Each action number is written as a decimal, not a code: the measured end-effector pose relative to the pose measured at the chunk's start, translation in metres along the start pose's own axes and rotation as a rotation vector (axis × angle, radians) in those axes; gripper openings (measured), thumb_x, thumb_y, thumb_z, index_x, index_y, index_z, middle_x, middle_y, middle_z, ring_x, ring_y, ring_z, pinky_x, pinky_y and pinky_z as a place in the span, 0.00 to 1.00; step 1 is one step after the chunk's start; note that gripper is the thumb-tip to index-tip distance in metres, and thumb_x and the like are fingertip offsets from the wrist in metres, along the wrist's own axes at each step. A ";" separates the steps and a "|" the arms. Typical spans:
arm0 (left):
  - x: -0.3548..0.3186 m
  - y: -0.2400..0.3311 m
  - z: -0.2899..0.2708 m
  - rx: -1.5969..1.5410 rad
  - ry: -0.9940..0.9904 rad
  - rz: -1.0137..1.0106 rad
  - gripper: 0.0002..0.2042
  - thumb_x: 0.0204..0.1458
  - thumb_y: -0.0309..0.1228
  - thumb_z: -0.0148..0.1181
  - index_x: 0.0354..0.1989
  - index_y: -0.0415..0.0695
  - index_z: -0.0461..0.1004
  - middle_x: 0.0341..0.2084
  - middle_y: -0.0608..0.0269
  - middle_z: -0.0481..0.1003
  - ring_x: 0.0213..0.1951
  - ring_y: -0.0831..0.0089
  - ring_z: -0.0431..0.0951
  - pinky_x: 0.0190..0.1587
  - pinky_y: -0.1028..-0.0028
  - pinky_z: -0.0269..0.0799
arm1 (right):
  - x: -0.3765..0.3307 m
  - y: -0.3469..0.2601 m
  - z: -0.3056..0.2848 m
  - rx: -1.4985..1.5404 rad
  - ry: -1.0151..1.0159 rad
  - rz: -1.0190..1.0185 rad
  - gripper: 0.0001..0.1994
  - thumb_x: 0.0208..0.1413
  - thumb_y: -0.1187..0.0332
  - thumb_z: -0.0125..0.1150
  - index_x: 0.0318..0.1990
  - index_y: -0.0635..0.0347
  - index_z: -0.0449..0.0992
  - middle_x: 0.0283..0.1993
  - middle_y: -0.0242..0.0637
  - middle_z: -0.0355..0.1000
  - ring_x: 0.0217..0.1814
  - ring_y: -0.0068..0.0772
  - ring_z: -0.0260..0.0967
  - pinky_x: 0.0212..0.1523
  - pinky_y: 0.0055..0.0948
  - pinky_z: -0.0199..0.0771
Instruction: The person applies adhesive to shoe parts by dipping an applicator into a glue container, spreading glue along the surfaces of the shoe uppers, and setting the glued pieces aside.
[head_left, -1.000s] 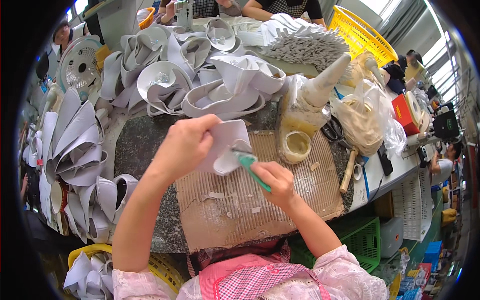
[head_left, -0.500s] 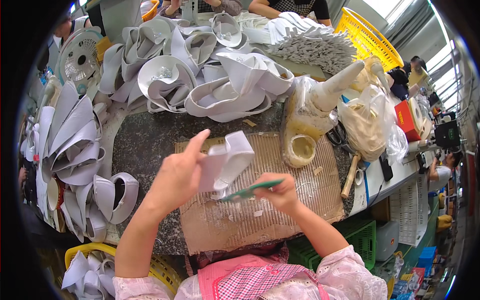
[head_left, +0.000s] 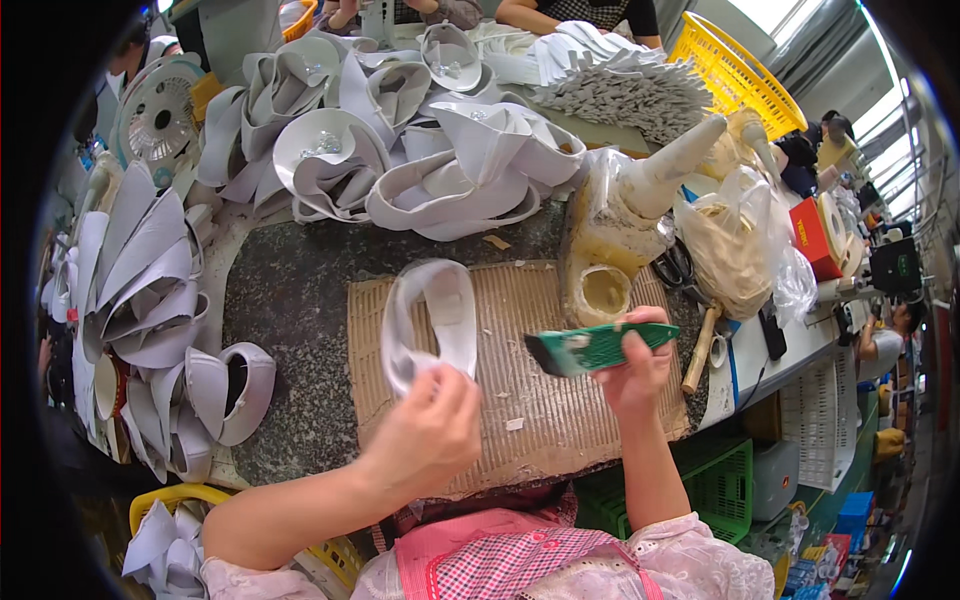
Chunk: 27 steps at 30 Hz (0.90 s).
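Above the ribbed cardboard mat (head_left: pixel 560 420) on the dark speckled bench (head_left: pixel 290 330), left hand (head_left: pixel 425 440) pinches a white shoe upper (head_left: pixel 430 320); right hand (head_left: pixel 635 370) grips a green brush (head_left: pixel 590 347); more white uppers (head_left: pixel 440 170) heaped behind the mat

At frame centre, the left hand (head_left: pixel 425 435) covers the lower end of the white shoe upper (head_left: pixel 430 320). The right hand (head_left: pixel 632 370) hides the green brush's (head_left: pixel 590 347) handle; its bristles are blurred. People at the upper edge are cut off.

Bright daylight from upper right, fisheye-bent dark edges
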<state>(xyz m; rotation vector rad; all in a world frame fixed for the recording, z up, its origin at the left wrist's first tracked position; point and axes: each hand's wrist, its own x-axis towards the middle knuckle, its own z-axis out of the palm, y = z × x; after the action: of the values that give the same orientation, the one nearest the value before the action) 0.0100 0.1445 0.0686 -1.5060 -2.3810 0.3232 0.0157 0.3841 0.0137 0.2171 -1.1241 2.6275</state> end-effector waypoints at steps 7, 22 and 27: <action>0.003 0.023 0.021 -0.039 -0.058 0.099 0.11 0.34 0.32 0.50 0.21 0.36 0.74 0.24 0.56 0.70 0.35 0.63 0.67 0.39 0.71 0.60 | 0.021 0.058 0.051 -0.998 -0.285 -0.218 0.08 0.48 0.78 0.53 0.37 0.62 0.65 0.28 0.41 0.70 0.24 0.27 0.70 0.22 0.26 0.69; -0.031 0.021 0.037 -0.263 0.088 -0.194 0.13 0.34 0.28 0.51 0.29 0.33 0.72 0.31 0.52 0.68 0.35 0.65 0.67 0.36 0.75 0.65 | 0.029 0.084 0.063 -1.301 -0.279 -0.219 0.03 0.48 0.74 0.52 0.31 0.60 0.66 0.16 0.39 0.66 0.17 0.32 0.68 0.19 0.26 0.65; -0.050 0.003 0.033 -0.236 0.123 -0.249 0.17 0.36 0.27 0.50 0.36 0.30 0.69 0.40 0.46 0.66 0.43 0.58 0.67 0.47 0.71 0.64 | 0.013 0.047 0.083 -0.907 -0.152 0.324 0.04 0.49 0.76 0.51 0.34 0.65 0.68 0.21 0.29 0.70 0.20 0.15 0.67 0.19 0.16 0.66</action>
<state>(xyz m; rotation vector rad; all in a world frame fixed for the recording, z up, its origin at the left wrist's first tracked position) 0.0205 0.1002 0.0303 -1.2567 -2.5383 -0.1071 -0.0085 0.2951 0.0417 0.0392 -2.4139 2.0586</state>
